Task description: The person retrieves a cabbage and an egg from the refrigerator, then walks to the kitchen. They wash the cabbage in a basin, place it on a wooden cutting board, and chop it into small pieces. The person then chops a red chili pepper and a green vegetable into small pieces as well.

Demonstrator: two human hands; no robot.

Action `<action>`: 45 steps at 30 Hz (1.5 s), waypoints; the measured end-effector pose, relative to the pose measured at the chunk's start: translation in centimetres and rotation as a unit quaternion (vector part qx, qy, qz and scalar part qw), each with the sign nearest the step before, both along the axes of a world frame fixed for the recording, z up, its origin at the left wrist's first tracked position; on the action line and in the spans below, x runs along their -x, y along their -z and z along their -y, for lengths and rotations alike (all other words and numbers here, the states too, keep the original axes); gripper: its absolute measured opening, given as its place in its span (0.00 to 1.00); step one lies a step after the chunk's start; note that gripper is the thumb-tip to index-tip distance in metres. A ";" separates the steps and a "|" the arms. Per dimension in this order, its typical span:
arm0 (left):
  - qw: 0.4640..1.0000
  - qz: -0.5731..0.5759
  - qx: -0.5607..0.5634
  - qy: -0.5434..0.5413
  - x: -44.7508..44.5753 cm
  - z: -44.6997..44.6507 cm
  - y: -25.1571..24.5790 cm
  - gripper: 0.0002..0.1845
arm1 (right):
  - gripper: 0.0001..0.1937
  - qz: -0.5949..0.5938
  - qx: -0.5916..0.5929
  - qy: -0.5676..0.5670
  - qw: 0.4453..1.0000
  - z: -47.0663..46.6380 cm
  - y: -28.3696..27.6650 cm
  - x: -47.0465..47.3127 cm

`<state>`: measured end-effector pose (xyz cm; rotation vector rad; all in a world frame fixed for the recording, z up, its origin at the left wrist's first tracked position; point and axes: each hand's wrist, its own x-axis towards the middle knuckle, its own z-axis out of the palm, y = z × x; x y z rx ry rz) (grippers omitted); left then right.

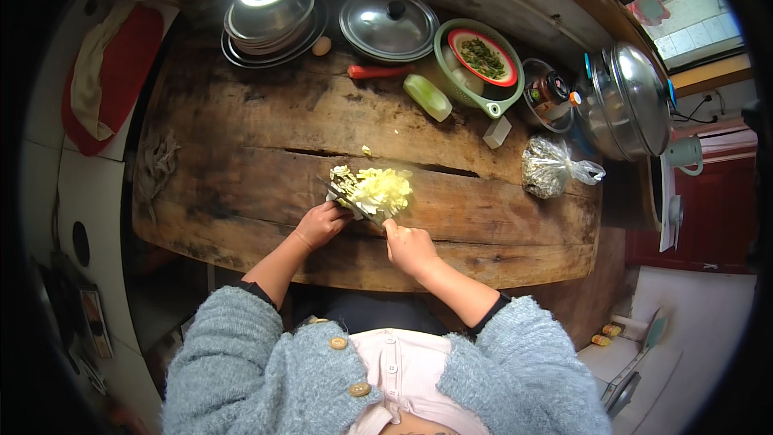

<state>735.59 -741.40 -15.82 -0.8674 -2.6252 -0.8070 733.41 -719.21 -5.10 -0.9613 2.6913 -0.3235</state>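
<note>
On a worn wooden table [241,187], a heap of chopped pale-yellow leafy vegetable [380,190], seemingly cabbage, lies in front of me. A knife's dark blade [347,198] slants across the heap's near left side, its far tip up and to the left. My right hand [412,248] is closed around the knife's handle, which is mostly hidden by the fingers. Beside the blade, my left hand [323,225] holds down the uncut vegetable [332,195] with bent fingers; most of that piece is hidden. A small scrap [366,150] sits beyond the heap.
Along the far edge stand stacked metal bowls [269,9], an egg [322,46], a lidded pan [389,24], a carrot [377,71], a peeled green vegetable [427,97] and a green colander [447,75] holding a plate. Right are a tied plastic bag [546,169] and a steel pot [634,99]. A rag [156,172] lies left.
</note>
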 end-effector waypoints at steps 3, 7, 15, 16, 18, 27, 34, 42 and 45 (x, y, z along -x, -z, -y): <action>1.000 0.000 -0.002 -0.007 0.0 0.1 0.3 0.10 | 0.06 0.048 -0.030 -0.002 0.998 0.0 -0.9 -0.3; 1.000 0.012 -0.018 -0.005 -0.1 0.2 1.1 0.11 | 0.05 0.047 -0.025 0.011 0.999 0.6 0.6 -0.4; 0.995 -0.025 -0.022 0.094 1.6 1.2 -1.4 0.11 | 0.08 0.002 0.180 0.121 0.976 -2.6 1.1 -1.1; 0.993 -0.024 0.006 0.114 2.6 1.0 -2.4 0.24 | 0.08 0.002 0.193 0.154 0.969 -3.6 0.4 -1.4; 0.978 0.080 0.111 0.157 5.3 -0.5 -4.7 0.46 | 0.09 -0.030 0.224 0.226 0.948 -5.4 -0.6 -2.1; 0.892 0.085 0.284 0.341 12.8 -6.3 -4.9 0.57 | 0.12 -0.011 0.255 0.379 0.890 -10.6 0.8 -4.7; 0.949 0.180 0.192 0.173 7.9 -3.6 -6.1 0.56 | 0.13 0.036 0.217 0.359 0.907 -10.0 0.9 -3.4; 0.981 0.144 0.100 0.079 5.9 -3.5 -2.8 0.42 | 0.11 0.065 0.209 0.317 0.923 -9.1 0.5 -1.8; 0.984 0.127 0.046 -0.113 4.5 -6.9 -1.5 0.44 | 0.10 0.048 0.188 0.321 0.927 -9.0 -0.2 -1.7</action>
